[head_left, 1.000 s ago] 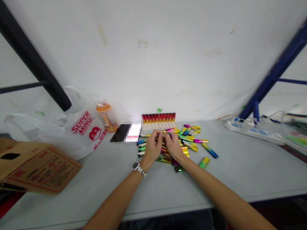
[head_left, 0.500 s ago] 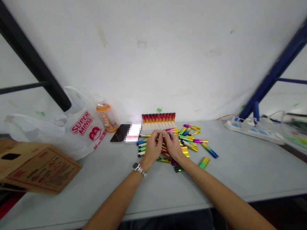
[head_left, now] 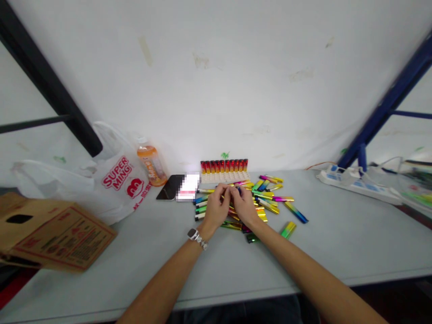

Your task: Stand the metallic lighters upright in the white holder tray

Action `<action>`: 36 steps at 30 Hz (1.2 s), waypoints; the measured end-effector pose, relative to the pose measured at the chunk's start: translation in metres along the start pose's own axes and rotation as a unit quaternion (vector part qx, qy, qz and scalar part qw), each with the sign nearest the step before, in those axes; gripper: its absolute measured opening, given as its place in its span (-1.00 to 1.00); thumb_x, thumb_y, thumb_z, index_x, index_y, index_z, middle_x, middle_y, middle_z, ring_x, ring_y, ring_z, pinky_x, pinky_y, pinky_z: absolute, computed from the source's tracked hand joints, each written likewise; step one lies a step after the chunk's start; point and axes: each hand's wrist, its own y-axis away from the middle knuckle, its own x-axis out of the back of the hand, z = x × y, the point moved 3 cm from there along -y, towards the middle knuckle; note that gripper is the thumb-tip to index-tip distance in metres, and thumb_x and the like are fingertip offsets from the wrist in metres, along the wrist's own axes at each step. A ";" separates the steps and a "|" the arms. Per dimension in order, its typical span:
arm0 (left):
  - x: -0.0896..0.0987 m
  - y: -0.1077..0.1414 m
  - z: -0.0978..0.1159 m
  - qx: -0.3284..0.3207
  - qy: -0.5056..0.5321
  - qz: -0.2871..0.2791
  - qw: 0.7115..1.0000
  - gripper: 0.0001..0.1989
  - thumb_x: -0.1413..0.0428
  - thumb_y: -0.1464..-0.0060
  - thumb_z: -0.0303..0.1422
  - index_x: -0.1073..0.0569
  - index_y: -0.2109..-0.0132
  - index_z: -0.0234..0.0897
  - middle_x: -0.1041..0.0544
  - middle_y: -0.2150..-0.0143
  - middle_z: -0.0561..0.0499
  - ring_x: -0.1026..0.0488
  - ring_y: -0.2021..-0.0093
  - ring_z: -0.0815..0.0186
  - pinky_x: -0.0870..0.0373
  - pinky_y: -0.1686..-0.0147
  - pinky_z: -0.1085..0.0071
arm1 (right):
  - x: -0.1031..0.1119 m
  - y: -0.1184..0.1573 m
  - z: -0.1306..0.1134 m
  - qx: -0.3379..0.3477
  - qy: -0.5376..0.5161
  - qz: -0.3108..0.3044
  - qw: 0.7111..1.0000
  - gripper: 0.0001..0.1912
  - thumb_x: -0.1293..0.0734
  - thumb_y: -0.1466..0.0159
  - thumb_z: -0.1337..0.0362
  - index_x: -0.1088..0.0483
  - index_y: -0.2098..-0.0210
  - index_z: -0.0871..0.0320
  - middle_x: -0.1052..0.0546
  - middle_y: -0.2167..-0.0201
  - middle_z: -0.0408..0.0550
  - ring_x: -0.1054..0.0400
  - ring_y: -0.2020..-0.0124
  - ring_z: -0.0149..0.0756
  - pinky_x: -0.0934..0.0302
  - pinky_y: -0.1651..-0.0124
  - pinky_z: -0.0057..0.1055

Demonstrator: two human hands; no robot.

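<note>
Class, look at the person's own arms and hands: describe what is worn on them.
No sleeves show on the forearms. On the left wrist sits a silver-coloured metal band with a dark, squarish face. The right wrist shows nothing worn. Both hands, left and right, are without gloves.
</note>
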 end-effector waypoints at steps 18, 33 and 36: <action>0.056 0.004 -0.014 0.018 -0.215 -0.059 0.975 -0.80 0.04 -0.25 -0.31 -0.42 0.28 -0.26 -0.48 0.40 0.05 -0.38 0.40 0.36 -0.21 0.39 0.46 | -0.007 -0.065 -0.019 0.084 0.129 -0.135 0.979 -0.78 -0.38 -0.22 0.16 -0.56 0.23 0.16 -0.54 0.33 -0.05 -0.36 0.38 -0.34 -0.24 0.25 -0.37; 0.113 0.004 -0.036 0.097 -0.298 -0.009 0.949 -0.70 0.05 -0.24 -0.21 -0.42 0.37 -0.25 -0.42 0.49 0.07 -0.33 0.45 0.36 -0.15 0.39 0.46 | -0.102 -0.160 0.013 0.187 0.295 -0.178 0.920 -0.92 -0.35 -0.14 0.45 -0.49 0.36 0.23 -0.56 0.44 -0.08 -0.35 0.42 -0.37 -0.14 0.31 -0.48; 0.112 0.004 -0.035 0.098 -0.292 -0.010 0.951 -0.69 0.05 -0.24 -0.21 -0.41 0.39 -0.25 -0.41 0.51 0.07 -0.31 0.47 0.37 -0.15 0.40 0.47 | -0.103 -0.164 0.010 0.195 0.324 -0.196 0.905 -0.89 -0.35 -0.14 0.45 -0.52 0.33 0.24 -0.58 0.42 -0.04 -0.37 0.40 -0.35 -0.14 0.31 -0.48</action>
